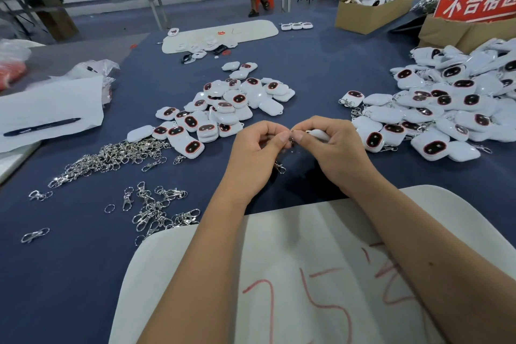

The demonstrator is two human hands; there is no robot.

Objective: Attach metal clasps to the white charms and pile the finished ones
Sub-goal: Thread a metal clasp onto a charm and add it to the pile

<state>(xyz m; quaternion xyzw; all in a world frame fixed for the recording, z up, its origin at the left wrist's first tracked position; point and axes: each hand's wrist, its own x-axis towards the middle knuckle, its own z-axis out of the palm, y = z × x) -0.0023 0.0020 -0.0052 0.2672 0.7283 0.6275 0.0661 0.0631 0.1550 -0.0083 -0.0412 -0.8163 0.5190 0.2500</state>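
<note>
My left hand (257, 148) pinches a metal clasp (280, 167) whose hook hangs below my fingers. My right hand (332, 142) grips a white charm (318, 134), mostly hidden in my fingers. The two hands meet at the fingertips above the blue table (69, 274). A heap of white charms without clasps (220, 109) lies just beyond my left hand. A bigger pile of charms with clasps (435, 109) spreads to the right. Loose silver clasps (111, 159) lie in a heap at the left, with more clasps (159, 209) nearer me.
A white board with red writing (307, 274) lies under my forearms. White paper with a black pen (42, 127) sits at the left. Cardboard boxes (368, 11) and a red sign (477, 0) stand at the back right. A white tray (220, 35) lies further back.
</note>
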